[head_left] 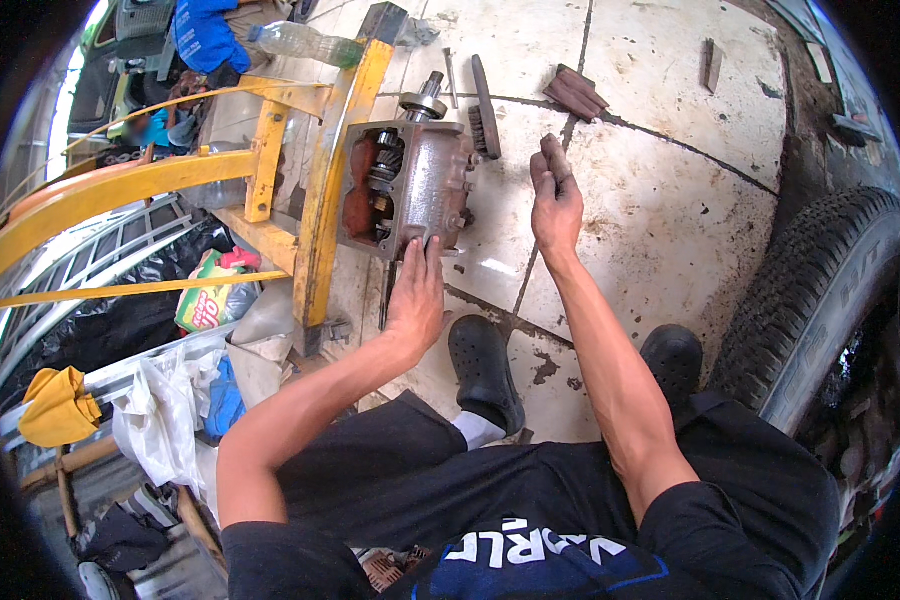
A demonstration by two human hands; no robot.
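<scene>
A metal gearbox housing (432, 180) lies on the tiled floor, its open side showing gears (385, 172) and reddish inner walls. A shaft with a bearing (425, 100) sticks out of its far end, and a thinner rod out of the near end. My left hand (417, 295) rests its outstretched fingertips on the housing's near edge, gripping nothing. To the right of the housing, my right hand (557, 205) is held over the floor. Its darkened fingers are stretched forward, with nothing seen in them. A black-handled brush (484, 125) lies just beyond the housing.
Folded brown cloth (576, 94) and a thin metal tool (451, 78) lie farther out. A yellow metal frame (322, 200) stands close left of the housing, with a plastic bottle (310, 45) at its far end. A large tyre (820, 290) is at the right.
</scene>
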